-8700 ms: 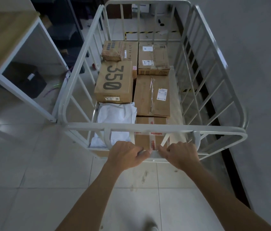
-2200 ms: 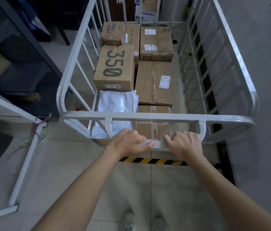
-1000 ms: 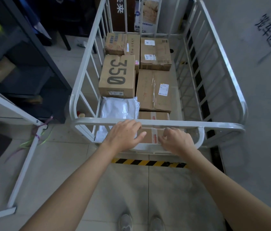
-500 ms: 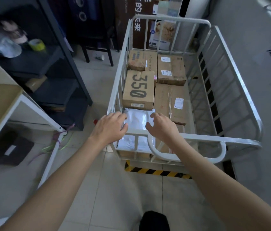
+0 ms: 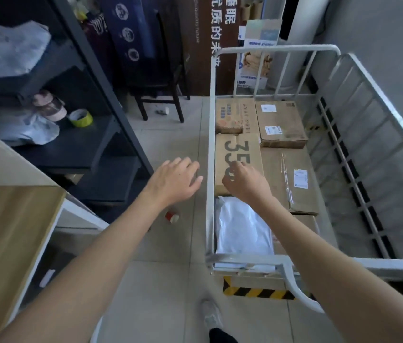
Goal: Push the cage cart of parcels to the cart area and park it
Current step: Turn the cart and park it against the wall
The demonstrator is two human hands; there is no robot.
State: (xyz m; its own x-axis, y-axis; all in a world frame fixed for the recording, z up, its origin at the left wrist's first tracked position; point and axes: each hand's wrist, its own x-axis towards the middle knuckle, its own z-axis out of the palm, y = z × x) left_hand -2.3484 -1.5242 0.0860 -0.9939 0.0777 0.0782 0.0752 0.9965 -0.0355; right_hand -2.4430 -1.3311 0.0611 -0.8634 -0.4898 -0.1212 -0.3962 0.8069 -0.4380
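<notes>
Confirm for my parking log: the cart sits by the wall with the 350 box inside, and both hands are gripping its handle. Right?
Not quite. In the head view neither hand grips the handle: the left hand hovers open beside the cart, and the right hand reaches over the 350 box. The rest holds.

Both bare arms reach forward toward mid-frame; the left hand (image 5: 174,180) is spread, palm down, the right hand (image 5: 245,183) loosely curled, both empty.
</notes>
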